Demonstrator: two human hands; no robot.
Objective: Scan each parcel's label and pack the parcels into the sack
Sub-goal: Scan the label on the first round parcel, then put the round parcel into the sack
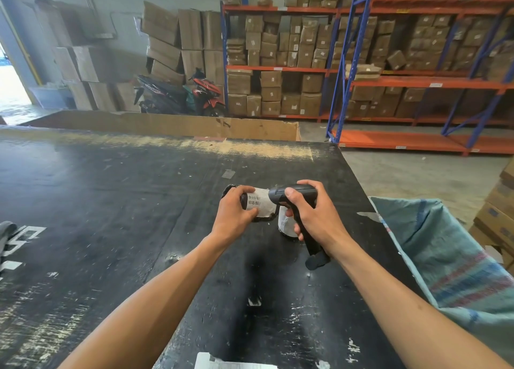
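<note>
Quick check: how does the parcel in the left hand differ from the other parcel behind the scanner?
The held parcel is gripped by the left hand, its barcode label facing up in full view under the scanner; the second parcel sits on the table, touched by no hand. The second parcel is mostly hidden by the right hand; no barcode shows. Both are small, dark-wrapped, white-labelled.

Second parcel (286, 225) half-hidden behind scanner (294, 199)

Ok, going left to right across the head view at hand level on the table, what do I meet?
Left hand → labelled parcel it holds → black scanner pointed at the label → right hand gripping the scanner → open sack past the table's right edge.
</note>
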